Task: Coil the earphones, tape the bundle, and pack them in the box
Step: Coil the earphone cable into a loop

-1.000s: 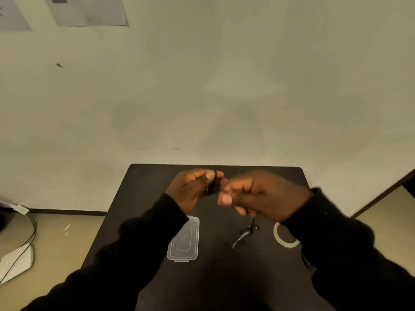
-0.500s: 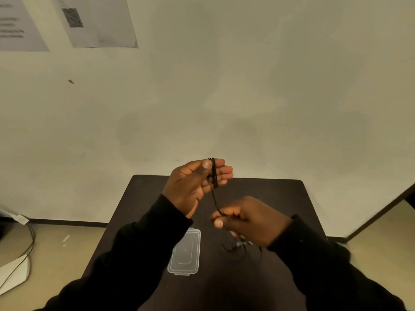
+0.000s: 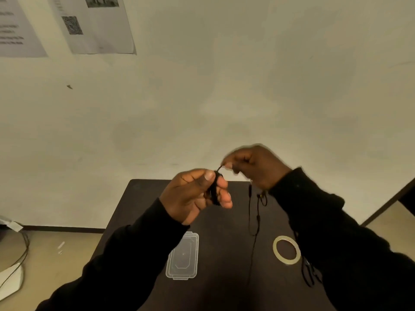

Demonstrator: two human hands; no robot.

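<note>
Raised since half a second ago: right hand, now up beside and slightly above the left hand instead of below it, carrying another turn of cable over the coil. Left of the box: bare floor, a loose grey cable and a white object. Above the box: left hand with earphones wound round its extended fingers, thumb pressed on the coil, presumably to keep the turns from slipping. Right of the box, higher up: right hand curled, pinching the free cable and feeding it onto the coil, blurred with motion; unwound cable tail hanging below it towards the table. Box itself: clear plastic, flat on the dark table, apparently holding nothing; lid on or off not discernible. Further right of the box: tape ring flat on the table, untouched, apparently waiting for the bundling step. Coiling judged unfinished.
</note>
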